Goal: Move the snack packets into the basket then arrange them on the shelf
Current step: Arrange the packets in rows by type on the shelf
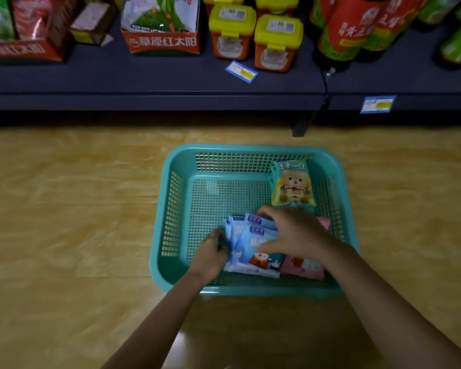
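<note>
A teal mesh basket (171,209) stands on the wooden floor in front of the dark shelf (155,81). Inside it, near the front, lies a fanned stack of light blue snack packets (250,235). My left hand (210,253) grips the stack's left edge. My right hand (293,230) lies over its right side, fingers curled on the packets. A pink packet (304,269) sits partly under my right arm. A packet with a bear picture (292,185) leans against the basket's far right corner.
The shelf holds red cartons (163,41) at left, yellow-lidded orange tubs (253,35) in the middle and dark bottles (341,33) at right. A loose price tag (241,71) lies on the shelf. Bare shelf surface shows along its front edge.
</note>
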A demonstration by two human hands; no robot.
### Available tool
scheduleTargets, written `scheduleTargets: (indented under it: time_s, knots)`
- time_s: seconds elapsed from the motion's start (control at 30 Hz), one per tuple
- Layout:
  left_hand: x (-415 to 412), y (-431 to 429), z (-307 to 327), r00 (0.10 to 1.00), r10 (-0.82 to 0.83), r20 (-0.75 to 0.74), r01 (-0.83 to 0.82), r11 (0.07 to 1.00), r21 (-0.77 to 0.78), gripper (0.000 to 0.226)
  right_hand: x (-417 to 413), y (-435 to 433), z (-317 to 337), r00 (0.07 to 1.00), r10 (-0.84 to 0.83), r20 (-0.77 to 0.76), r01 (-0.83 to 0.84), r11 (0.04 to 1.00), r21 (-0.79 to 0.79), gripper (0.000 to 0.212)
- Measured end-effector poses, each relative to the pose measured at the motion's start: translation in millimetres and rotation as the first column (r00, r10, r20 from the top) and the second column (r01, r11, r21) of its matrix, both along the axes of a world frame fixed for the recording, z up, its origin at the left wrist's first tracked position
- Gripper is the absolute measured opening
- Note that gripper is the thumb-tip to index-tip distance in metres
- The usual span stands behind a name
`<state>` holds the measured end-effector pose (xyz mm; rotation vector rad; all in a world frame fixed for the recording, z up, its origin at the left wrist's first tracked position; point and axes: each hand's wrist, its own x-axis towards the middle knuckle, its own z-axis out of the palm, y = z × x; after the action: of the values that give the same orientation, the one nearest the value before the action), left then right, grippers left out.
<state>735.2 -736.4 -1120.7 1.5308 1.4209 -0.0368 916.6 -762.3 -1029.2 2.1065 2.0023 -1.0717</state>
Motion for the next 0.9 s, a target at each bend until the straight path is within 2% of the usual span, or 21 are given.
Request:
scheduleTargets:
  time_s: [0.07, 0.1, 0.17, 0.2, 0.3, 0.33, 0.37, 0.43, 0.47, 0.5, 0.53, 0.57, 0.67, 0.77, 0.83, 0.9]
  knots:
    - [7.2, -0.2, -2.4, 1.000, 0.023, 0.010, -0.022, 0.998, -0.057, 0.025, 12.9, -6.6, 13.8, 0.950, -0.233, -0.209, 0.231, 0.972, -0.035, 0.062]
    - [11.0, -0.2, -2.9, 0.999, 0.037, 0.002, -0.037, 0.996, -0.079, 0.029, 20.4, -10.9, 20.7, 0.878, -0.346, -0.330, 0.344, 0.937, -0.067, 0.057]
    - [18.8, 0.7, -4.3, 0.997, 0.076, -0.015, -0.077, 0.988, -0.133, 0.046, 35.8, -20.7, 29.2, 0.688, -0.508, -0.519, 0.519, 0.844, -0.137, 0.042]
    - [22.3, 1.1, -4.0, 0.995, 0.093, -0.018, -0.095, 0.984, -0.152, 0.058, 43.2, -26.6, 29.1, 0.580, -0.565, -0.587, 0.593, 0.787, -0.171, 0.041]
    - [29.6, 3.8, -8.8, 0.989, 0.133, -0.070, -0.142, 0.981, -0.136, 0.092, 60.0, -45.7, 16.9, 0.199, -0.649, -0.734, 0.729, 0.599, -0.332, 0.062]
    - [32.0, 4.5, -9.5, 0.987, 0.140, -0.077, -0.149, 0.981, -0.125, 0.091, 62.8, -51.5, 12.0, 0.077, -0.652, -0.755, 0.739, 0.546, -0.396, 0.065]
    - [34.9, 4.7, -8.4, 0.984, 0.159, -0.076, -0.168, 0.978, -0.122, 0.080, 64.9, -56.8, 7.6, -0.032, -0.653, -0.756, 0.735, 0.498, -0.461, 0.062]
    - [41.3, 3.6, -5.8, 0.980, 0.185, -0.075, -0.194, 0.971, -0.138, 0.046, 65.4, -65.7, 2.6, -0.226, -0.641, -0.733, 0.711, 0.405, -0.574, 0.033]
    - [44.8, 2.3, -3.3, 0.980, 0.179, -0.088, -0.190, 0.971, -0.142, 0.041, 63.3, -68.9, 1.4, -0.309, -0.639, -0.704, 0.702, 0.346, -0.623, 0.019]
    - [48.0, 1.0, -2.2, 0.980, 0.175, -0.091, -0.187, 0.971, -0.151, 0.041, 60.6, -71.4, -0.3, -0.382, -0.634, -0.672, 0.689, 0.289, -0.664, 0.022]
    - [50.2, -0.2, -2.1, 0.980, 0.180, -0.083, -0.191, 0.970, -0.152, 0.041, 57.4, -73.9, -1.7, -0.435, -0.634, -0.640, 0.673, 0.244, -0.699, 0.033]
    - [51.5, -1.0, -2.9, 0.980, 0.186, -0.070, -0.195, 0.969, -0.152, 0.039, 54.1, -75.2, -2.1, -0.463, -0.638, -0.615, 0.669, 0.204, -0.715, 0.040]
    - [45.3, 0.6, -5.0, 0.965, 0.263, 0.002, -0.260, 0.953, -0.155, 0.034, 49.2, -73.4, -4.0, -0.457, -0.661, -0.595, 0.691, 0.158, -0.706, 0.028]
    - [31.4, 10.8, 6.9, 0.915, 0.373, 0.153, -0.335, 0.915, -0.222, 0.024, 44.9, -62.3, -2.3, -0.374, -0.722, -0.581, 0.710, 0.181, -0.681, 0.018]
    - [20.0, 23.1, 28.3, 0.856, 0.450, 0.255, -0.390, 0.885, -0.253, 0.030, 40.0, -50.1, 6.0, -0.308, -0.770, -0.558, 0.726, 0.189, -0.662, 0.010]
    - [7.5, 37.3, 63.8, 0.796, 0.498, 0.344, -0.421, 0.864, -0.278, 0.035, 33.3, -36.2, 25.2, -0.253, -0.782, -0.569, 0.745, 0.218, -0.630, 0.016]
